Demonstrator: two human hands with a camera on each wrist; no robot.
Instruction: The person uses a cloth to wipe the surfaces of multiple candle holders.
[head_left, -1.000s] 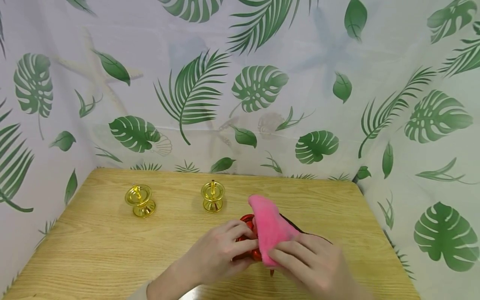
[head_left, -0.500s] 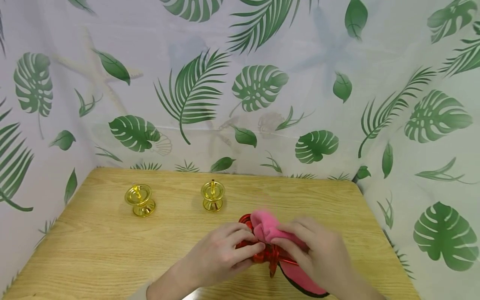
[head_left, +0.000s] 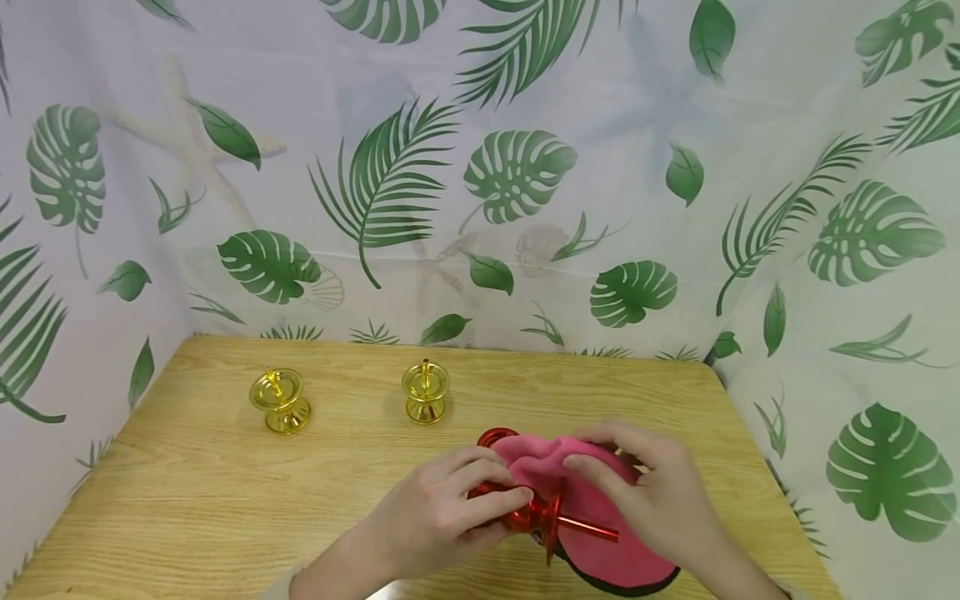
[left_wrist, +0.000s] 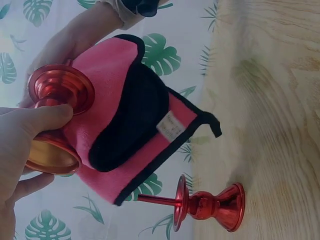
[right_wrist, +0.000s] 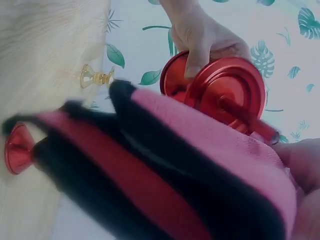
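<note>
My left hand (head_left: 442,508) grips a red metallic candle holder (head_left: 552,525) around its middle, tilted so that its thin spike points right. In the left wrist view its round flared end (left_wrist: 62,87) shows beside the thumb. My right hand (head_left: 648,487) pinches a pink cloth (head_left: 607,554) with black edging, thumb in front and fingers partly hidden behind. The cloth's upper folds lie against the candle holder, while its lower part hangs behind the spike. A black patch (left_wrist: 135,110) and a white label (left_wrist: 171,125) show on the cloth's other side.
Two gold candle holders stand upright on the wooden table (head_left: 225,500): one at the back left (head_left: 283,404), one near the back middle (head_left: 426,392). A second red candle holder (left_wrist: 202,205) stands on the table, hidden in the head view. Leaf-printed sheets (head_left: 555,275) enclose the table.
The cloth, earlier raised over the red candle holder, has dropped and spread to the right, baring the disc and spike. My right hand has shifted with it; my left hand has hardly moved.
</note>
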